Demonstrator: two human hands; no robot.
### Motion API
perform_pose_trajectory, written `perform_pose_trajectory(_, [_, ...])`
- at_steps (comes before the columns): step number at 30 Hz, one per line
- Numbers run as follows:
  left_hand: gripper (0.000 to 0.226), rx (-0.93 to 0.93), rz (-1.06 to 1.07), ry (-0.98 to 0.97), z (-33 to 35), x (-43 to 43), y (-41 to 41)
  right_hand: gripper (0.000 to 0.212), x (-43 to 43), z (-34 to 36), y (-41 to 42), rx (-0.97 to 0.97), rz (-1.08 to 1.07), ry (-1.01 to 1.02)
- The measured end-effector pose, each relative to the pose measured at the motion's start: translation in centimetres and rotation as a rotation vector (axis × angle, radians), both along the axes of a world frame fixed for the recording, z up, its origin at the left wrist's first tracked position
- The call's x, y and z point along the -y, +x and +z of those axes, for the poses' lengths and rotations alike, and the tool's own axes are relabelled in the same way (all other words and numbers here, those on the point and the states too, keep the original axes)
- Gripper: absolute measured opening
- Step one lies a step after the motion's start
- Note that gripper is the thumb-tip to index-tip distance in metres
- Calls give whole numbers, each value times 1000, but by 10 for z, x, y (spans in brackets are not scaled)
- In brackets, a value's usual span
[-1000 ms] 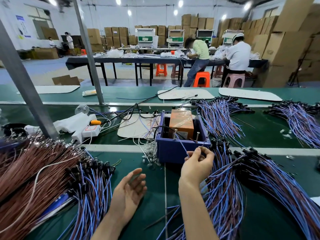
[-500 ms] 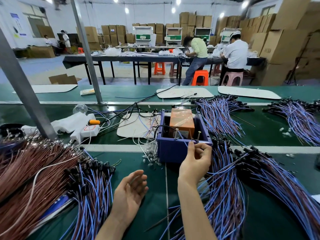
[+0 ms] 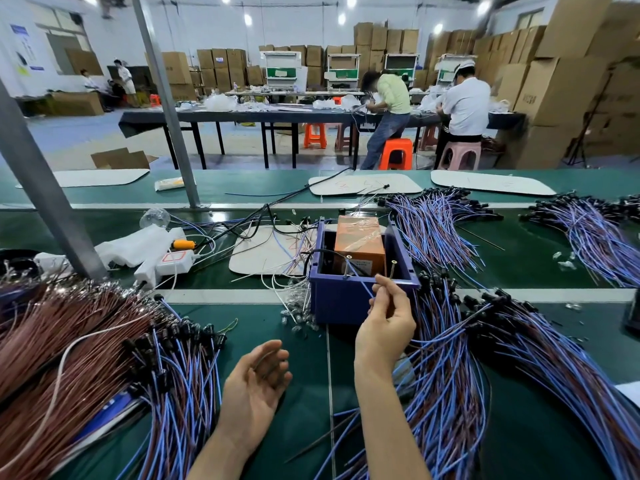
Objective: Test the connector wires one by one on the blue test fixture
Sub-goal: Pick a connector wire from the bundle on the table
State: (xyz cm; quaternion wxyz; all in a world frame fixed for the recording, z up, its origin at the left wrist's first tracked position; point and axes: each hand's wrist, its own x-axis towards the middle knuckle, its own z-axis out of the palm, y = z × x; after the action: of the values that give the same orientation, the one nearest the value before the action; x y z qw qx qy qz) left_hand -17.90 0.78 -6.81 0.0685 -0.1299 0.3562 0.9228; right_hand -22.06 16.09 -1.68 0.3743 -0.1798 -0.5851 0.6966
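The wire (image 3: 361, 283) pinched in my right grip (image 3: 386, 327) wears smooth blue plastic insulation. The blue test fixture (image 3: 341, 303) is matt moulded plastic, its upright pins (image 3: 393, 268) bare metal. Inside, the orange box (image 3: 358, 237) is card under glossy clear tape. The desk (image 3: 304, 382) has a smooth green covering, shinier toward its far edge

R hand (image 3: 384, 327) pinched a blue wire (image 3: 360, 282) at front rim of blue test fixture (image 3: 339, 301); L hand (image 3: 256, 382) palm-up, fingers relaxed, over green bench (image 3: 304, 427) btwn wire bundles (image 3: 450, 375).
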Motion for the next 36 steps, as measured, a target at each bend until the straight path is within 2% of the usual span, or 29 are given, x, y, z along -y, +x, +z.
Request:
perform_pose_trajectory(2, [27,-1,1,-2,0,0,0,13,0,-1,1,-3,-16,-4])
perform_pose_trajectory(7, [26,8,4,0,0,0,0,21,0,-8,2,12,-71,-4])
perform_pose_trajectory(16, [27,4,3,5,-2,0,-1,19,0,-14,-5,84,-201,-10])
perform_pose_trajectory(36, [27,1,12,-8,-1,-1,0,10,9,-13,-7,88,-153,33])
